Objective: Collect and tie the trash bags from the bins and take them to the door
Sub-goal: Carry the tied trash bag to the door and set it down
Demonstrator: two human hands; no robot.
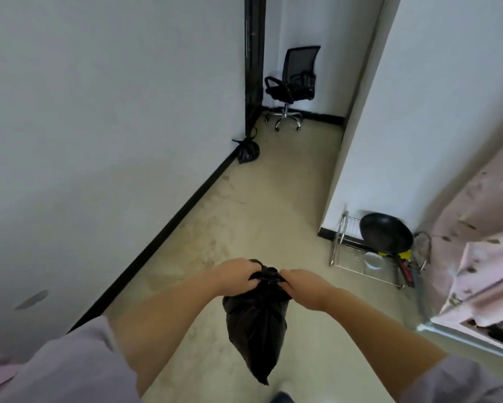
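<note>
A black trash bag [256,333] hangs in front of me above the floor, its top bunched into a neck. My left hand [235,276] grips the neck from the left and my right hand [305,286] grips it from the right, both with curled fingers. A second black trash bag [248,151], tied at the top, lies on the floor against the left wall, beside a dark door frame [254,62].
A black office chair [292,85] stands in the far corner past the door frame. At the right, a metal dish rack [360,257] on the floor holds a black pan [386,234]. A pink patterned cloth [482,242] hangs at the right edge. Beige floor runs between the walls.
</note>
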